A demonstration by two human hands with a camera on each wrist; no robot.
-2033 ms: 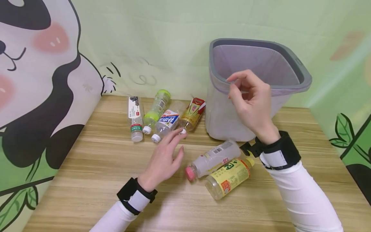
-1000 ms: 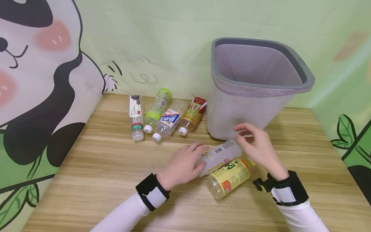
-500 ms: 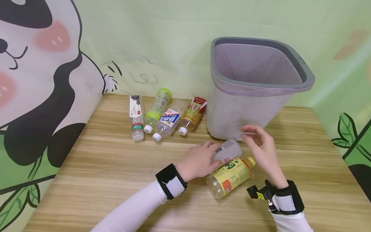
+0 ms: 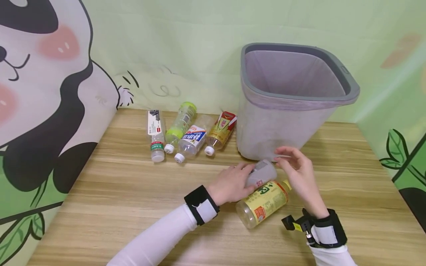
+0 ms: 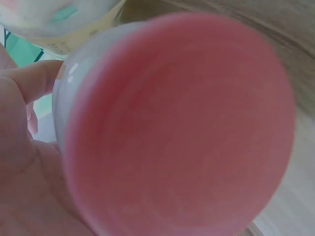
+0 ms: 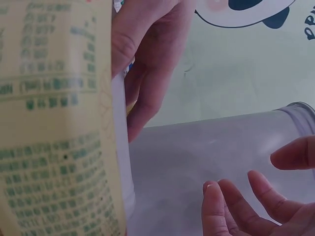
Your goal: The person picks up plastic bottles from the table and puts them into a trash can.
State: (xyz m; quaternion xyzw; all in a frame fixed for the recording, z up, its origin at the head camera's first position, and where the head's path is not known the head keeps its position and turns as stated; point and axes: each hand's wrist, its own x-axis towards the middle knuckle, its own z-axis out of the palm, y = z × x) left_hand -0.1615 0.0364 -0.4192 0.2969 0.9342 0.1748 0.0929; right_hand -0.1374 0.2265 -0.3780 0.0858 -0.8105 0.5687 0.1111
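Observation:
My left hand (image 4: 231, 184) grips a frosted plastic bottle (image 4: 263, 173) lying on the table, covering its cap end in the head view. In the left wrist view its pink cap (image 5: 187, 128) fills the picture, with thumb and fingers around the body behind it. Right beside it lies a bottle with a yellow label and yellow cap (image 4: 269, 201). My right hand (image 4: 299, 171), its fingers loosely bent with nothing between them, hovers near the frosted bottle's base, in front of the bin. The right wrist view shows those fingers apart beside the bin wall.
A grey-rimmed waste bin (image 4: 276, 129) with a liner stands at the back right. Left of it lie a red-and-gold bottle (image 4: 221, 133), a blue-labelled bottle (image 4: 193, 138), a green bottle (image 4: 181, 123) and a white-labelled bottle (image 4: 155, 135). A panda-printed backdrop (image 4: 186, 55) rises behind the wooden table (image 4: 116, 207).
My left hand has moved right from beside the rear bottles and taken hold of the frosted bottle. My right hand has come down from the bin's rim to the table's level.

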